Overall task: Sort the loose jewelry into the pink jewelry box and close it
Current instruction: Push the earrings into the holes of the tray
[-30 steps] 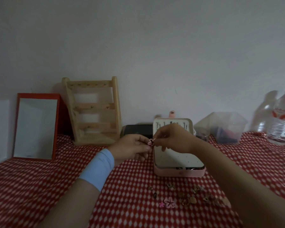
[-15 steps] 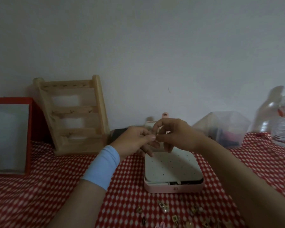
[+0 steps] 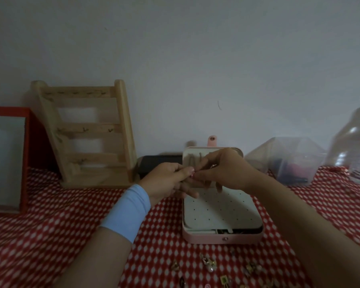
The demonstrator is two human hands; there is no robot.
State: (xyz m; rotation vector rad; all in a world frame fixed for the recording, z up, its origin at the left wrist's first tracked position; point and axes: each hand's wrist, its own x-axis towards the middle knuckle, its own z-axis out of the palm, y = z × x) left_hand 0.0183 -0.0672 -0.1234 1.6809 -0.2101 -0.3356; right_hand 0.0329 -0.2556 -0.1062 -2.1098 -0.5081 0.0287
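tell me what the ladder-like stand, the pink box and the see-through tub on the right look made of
Stand: looks like unpainted pale wood, matt, with small dark hooks on its rungs. Pink box: smooth, slightly matt shell with a snap tab, likely faux leather or plastic; cannot tell which. Tub: clear glossy plastic, contents showing through the walls.

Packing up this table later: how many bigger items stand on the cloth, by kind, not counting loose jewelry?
Wooden stand: 1
Red-framed mirror: 1
Pink jewelry box: 1
Black case: 1
Clear plastic container: 1
Water bottle: 1
Total: 6
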